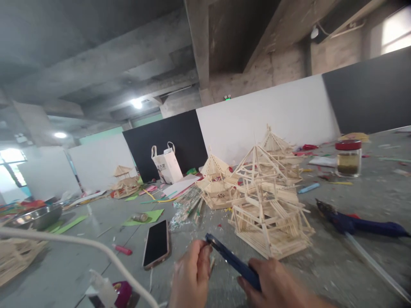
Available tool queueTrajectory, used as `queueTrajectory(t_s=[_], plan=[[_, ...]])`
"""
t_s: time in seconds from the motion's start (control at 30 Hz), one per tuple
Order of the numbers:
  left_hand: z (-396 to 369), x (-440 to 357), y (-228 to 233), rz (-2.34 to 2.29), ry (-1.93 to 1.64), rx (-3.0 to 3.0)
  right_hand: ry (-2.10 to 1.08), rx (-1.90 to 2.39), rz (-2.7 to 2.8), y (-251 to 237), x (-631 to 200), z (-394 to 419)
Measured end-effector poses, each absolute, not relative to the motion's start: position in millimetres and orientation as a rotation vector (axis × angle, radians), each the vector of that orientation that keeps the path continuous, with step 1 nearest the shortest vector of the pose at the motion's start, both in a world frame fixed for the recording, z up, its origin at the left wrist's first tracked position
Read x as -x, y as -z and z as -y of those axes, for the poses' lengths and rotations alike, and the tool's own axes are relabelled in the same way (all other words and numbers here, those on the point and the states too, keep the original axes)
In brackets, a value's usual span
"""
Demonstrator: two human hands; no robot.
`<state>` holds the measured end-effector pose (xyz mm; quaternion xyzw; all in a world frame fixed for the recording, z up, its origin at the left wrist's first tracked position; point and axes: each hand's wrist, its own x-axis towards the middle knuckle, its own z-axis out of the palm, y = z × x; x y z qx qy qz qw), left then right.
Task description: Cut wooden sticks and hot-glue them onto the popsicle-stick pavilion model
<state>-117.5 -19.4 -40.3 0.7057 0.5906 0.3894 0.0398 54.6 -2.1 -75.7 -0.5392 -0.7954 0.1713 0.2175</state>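
My left hand [192,273] is closed, thumb and fingers pinching a short pale wooden stick [212,264] that shows only in part. My right hand [272,280] wraps around the lower end of a long, slim dark blue hand tool [236,262] with a shiny metal strip. Its far tip reaches the fingertips of my left hand; its exact kind is unclear. Just beyond my hands stands a pavilion model of wooden sticks [268,224] with an open-frame roof. Smaller stick pavilions [215,182] stand behind it.
A phone [156,244] lies left of my hands, near a white cable [105,252]. Bundled sticks in plastic [189,205] lie ahead. To the right are a blue glue gun [362,224] with a glue stick [375,265] and a red-lidded jar [348,158]. A paper bag [168,166] stands farther back.
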Motion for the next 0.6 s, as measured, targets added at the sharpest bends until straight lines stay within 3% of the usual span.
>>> queueTrajectory(t_s=[0.33, 0.6], plan=[[15, 119, 45, -2.201, -0.694, -2.449, -0.535, 1.523, 2.157, 67, -53, 5], [14, 115, 37, -2.239, -0.666, -2.373, -0.743, 1.560, 2.104, 74, -48, -8]])
